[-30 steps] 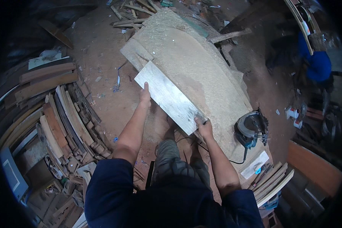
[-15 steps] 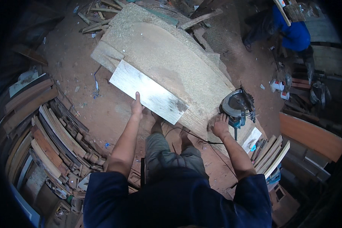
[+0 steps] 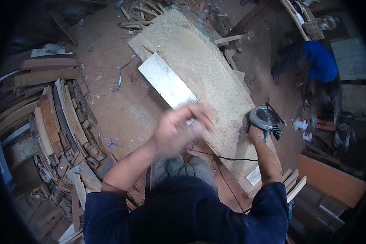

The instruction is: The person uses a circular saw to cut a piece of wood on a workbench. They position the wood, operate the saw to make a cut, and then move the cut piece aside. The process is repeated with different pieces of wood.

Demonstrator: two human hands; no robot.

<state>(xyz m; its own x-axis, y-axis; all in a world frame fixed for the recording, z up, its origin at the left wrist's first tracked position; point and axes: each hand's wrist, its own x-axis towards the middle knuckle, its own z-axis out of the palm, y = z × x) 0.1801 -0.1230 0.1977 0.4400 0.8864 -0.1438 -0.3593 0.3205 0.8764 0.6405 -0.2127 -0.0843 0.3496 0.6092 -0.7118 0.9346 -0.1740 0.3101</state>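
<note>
A pale board [image 3: 166, 81] with a whitish face lies along the near edge of a large, sawdust-covered wooden sheet [image 3: 199, 53]. Over the board's near end is my left hand [image 3: 182, 128], raised and smeared by motion, so its fingers cannot be read clearly. A circular saw [image 3: 266, 118] sits at the sheet's right side, its round guard and blade facing up toward me. My right hand [image 3: 255, 133] is closed round the saw's handle, the fingers partly hidden by the tool. From the saw a black cord [image 3: 221, 156] runs left across the sheet.
Stacked curved wood pieces [image 3: 55, 118] fill the left side. Scrap sticks [image 3: 140, 18] lie beyond the sheet. A small white offcut [image 3: 254, 175] rests near my right forearm. A person in blue [image 3: 319, 61] is at the far right, above an orange-brown panel [image 3: 333, 179].
My left hand has let go of the board and swung up and right over its near end. My right hand has gone from beside the saw to its handle. The view has shifted.
</note>
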